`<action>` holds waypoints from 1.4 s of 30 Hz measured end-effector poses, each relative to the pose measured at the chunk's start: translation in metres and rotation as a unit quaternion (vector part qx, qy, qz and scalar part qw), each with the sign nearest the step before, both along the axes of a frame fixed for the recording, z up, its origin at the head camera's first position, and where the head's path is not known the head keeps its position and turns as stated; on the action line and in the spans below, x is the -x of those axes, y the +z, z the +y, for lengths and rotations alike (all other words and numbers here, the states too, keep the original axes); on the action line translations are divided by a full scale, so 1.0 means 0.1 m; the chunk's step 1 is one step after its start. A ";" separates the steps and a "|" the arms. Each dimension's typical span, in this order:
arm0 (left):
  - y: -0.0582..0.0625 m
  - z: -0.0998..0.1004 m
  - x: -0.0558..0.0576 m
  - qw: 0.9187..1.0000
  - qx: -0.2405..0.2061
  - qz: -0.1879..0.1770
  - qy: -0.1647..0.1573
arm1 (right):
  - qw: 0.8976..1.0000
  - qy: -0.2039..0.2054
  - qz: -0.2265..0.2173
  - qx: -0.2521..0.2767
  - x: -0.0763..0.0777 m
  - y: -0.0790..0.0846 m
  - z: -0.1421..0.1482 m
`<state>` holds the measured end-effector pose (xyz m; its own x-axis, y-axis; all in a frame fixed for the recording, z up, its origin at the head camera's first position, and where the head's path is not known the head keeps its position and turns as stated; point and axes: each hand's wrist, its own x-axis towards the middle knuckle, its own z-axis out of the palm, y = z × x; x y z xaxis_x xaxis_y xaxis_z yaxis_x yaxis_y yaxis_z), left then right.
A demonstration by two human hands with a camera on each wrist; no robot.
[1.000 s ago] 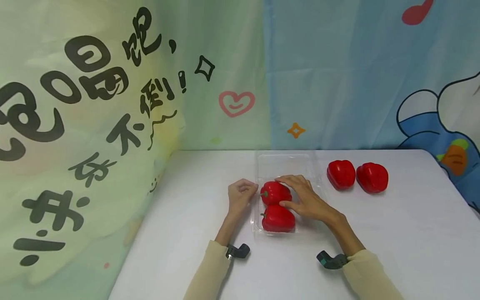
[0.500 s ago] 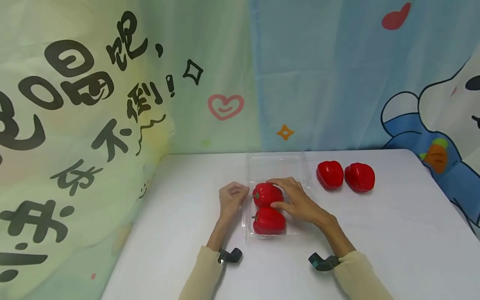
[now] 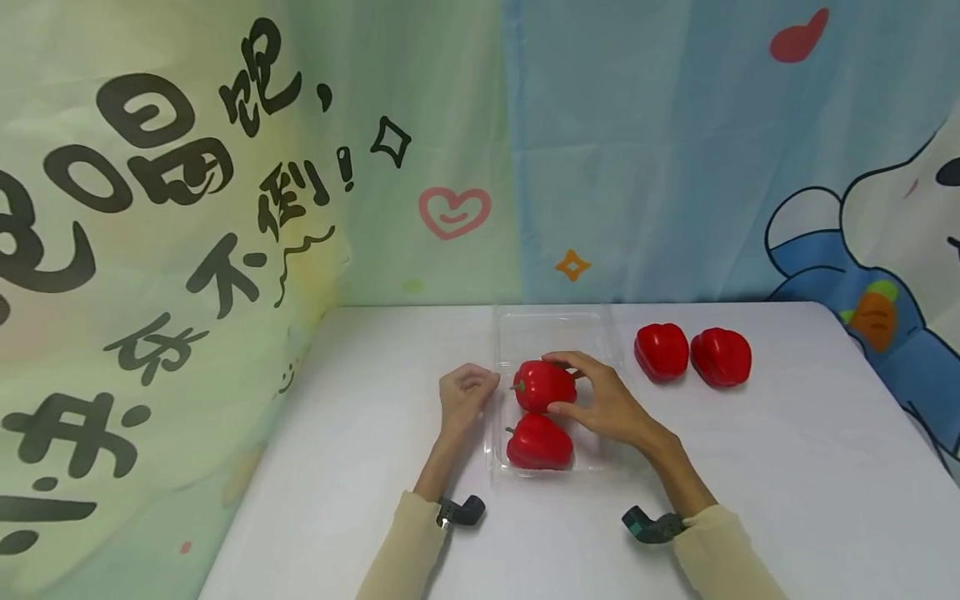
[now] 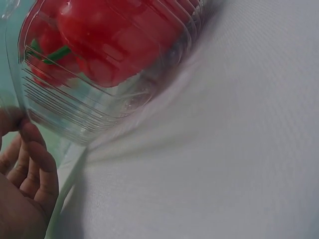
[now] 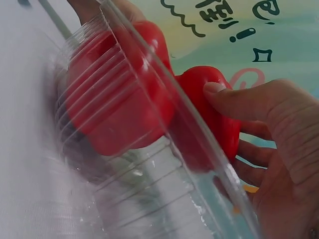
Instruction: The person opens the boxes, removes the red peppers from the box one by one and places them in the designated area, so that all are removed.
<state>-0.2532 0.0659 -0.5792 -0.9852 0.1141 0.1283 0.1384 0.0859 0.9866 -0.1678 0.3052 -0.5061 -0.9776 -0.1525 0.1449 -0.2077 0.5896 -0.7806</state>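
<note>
A clear plastic clamshell box (image 3: 600, 454) lies with its lid flipped back toward the curtain. Its left rim is pinched between the thumb and finger of my left hand (image 3: 467, 396), as the left wrist view shows close up. My right hand (image 3: 609, 404) grips a red bell pepper (image 3: 545, 386) with a green stem, thumb on the near side and fingers over the far side. A second red bell pepper (image 3: 539, 442) sits in the near part of the box, seen through the ribbed wall in both wrist views.
Two more red bell peppers (image 3: 661, 352) stand side by side on the white table (image 3: 765, 467), right of the box. A printed curtain (image 3: 645, 167) hangs behind the table's back edge and along its left side.
My right hand has shifted the far pepper slightly right and away from the near one. The left hand keeps its place at the rim. The head view has swung a little to the right.
</note>
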 end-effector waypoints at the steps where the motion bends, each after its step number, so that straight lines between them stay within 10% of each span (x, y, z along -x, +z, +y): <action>1: 0.00 0.01 0.00 1.000 -0.001 0.000 0.001 | 1.000 0.002 0.005 0.006 0.00 0.00 0.01; 42: 0.02 0.04 -0.02 1.000 0.003 -0.008 0.012 | 0.985 -0.085 0.133 0.066 -0.26 0.10 0.49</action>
<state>-0.2514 0.0698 -0.5770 -0.9894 0.0920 0.1122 0.1209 0.0956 0.9880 -0.1415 0.3541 -0.4958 -0.9122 0.0475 0.4070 -0.3221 0.5310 -0.7838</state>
